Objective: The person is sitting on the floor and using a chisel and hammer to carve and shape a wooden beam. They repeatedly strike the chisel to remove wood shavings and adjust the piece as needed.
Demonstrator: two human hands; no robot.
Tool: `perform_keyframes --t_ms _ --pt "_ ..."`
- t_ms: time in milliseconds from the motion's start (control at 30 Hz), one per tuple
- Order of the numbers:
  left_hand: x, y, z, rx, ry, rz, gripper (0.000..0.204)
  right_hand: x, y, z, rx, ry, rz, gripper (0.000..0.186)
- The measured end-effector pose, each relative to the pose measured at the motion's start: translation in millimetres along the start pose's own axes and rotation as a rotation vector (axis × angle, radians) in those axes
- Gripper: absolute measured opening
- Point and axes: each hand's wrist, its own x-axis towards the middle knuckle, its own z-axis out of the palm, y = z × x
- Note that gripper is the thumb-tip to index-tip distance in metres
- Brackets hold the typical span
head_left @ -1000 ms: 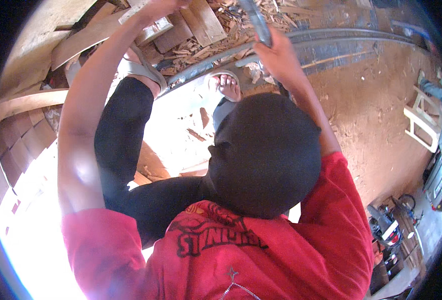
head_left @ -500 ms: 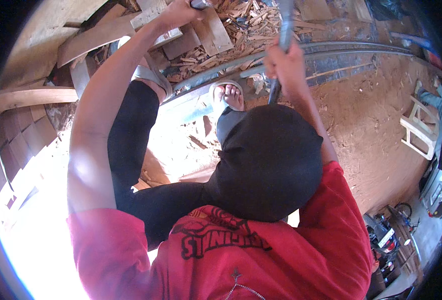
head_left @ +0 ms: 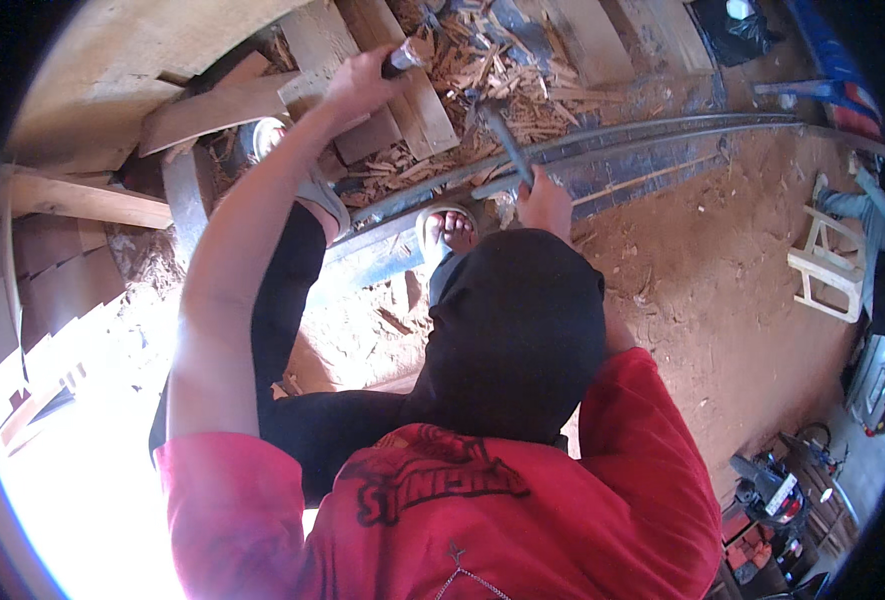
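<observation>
Wood chips (head_left: pixel 482 75) litter the ground where the left hand (head_left: pixel 357 85) clasps a chisel (head_left: pixel 402 57) against a plank (head_left: pixel 417 100); the right hand (head_left: pixel 545 200) grips a hammer (head_left: pixel 507 145) raised to strike.

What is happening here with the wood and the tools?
A person in a red shirt is working on wood on the ground. The left hand holds a chisel against a wooden board. The right hand grips a hammer above a pile of wood chips.
</observation>
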Motion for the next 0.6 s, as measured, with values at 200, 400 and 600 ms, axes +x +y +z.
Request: perform_keyframes --t_ms 200,400,600 --pt "-45.2 26.1 -13.3 0.175 0.039 -0.044 0.069 -6.2 6.3 23.3 0.018 -0.160 0.029 0.063" --pt "-61.5 -8.4 -88.1 0.246 -0.012 -0.070 0.094 19.6 -73.9 -92.4 0.046 0.479 -0.499 0.056" --pt "-80.8 -65.5 -137.5 0.437 -0.226 -0.197 0.135 69.1 -216.5 -164.6 0.039 0.394 -1.024 0.057"
